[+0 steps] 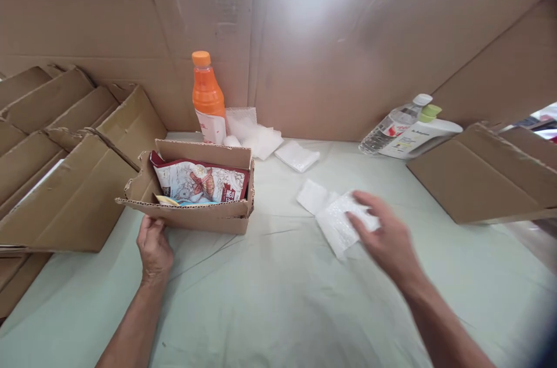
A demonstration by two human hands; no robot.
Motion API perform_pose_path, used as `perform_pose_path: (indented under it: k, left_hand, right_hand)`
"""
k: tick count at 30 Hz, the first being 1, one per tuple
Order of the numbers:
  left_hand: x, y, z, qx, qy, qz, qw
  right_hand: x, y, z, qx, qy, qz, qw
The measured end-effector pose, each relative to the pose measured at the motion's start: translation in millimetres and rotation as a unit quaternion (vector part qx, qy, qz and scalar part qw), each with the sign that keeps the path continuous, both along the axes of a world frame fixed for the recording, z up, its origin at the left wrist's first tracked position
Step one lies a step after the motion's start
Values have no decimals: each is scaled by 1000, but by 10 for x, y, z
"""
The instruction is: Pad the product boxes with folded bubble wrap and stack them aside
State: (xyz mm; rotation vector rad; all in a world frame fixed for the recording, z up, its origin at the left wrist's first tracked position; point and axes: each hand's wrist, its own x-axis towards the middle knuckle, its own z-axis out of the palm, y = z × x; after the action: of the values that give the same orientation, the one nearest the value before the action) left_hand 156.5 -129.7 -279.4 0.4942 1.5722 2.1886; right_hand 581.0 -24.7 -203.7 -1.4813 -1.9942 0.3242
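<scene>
My left hand (154, 247) grips the near edge of a small open cardboard box (195, 218) that holds a red and white snack packet (198, 182). To the right, my right hand (383, 234) lies on a sheet of white bubble wrap (333, 214) spread on the pale green table cover, its fingers pressing on the sheet; the hand is blurred. An orange drink bottle (207, 95) stands upright behind the box.
More folded bubble wrap pieces (261, 139) lie behind the box. A clear water bottle (394, 124) and a white lotion bottle (422, 134) lie at the back right. Flattened cardboard boxes (65, 153) are stacked at left, another flat carton (487, 176) at right. A cardboard wall closes off the back.
</scene>
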Motion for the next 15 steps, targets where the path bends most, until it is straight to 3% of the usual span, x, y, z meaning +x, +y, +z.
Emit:
perform_pose_path:
  k: [3, 6, 9, 15]
  left_hand:
    - [56, -65, 35, -13, 1, -10, 1000]
    - [112, -78, 66, -42, 9, -36, 998]
    - [118, 79, 77, -71, 31, -68, 995]
    - [-57, 764, 28, -85, 89, -90, 988]
  right_hand:
    - [-736, -299, -372, -77, 6, 211, 974]
    - [-1322, -328, -614, -87, 33, 293, 952]
    - [-1628, -74, -677, -75, 85, 269, 956]
    - [-1903, 585, -713, -75, 134, 189, 970]
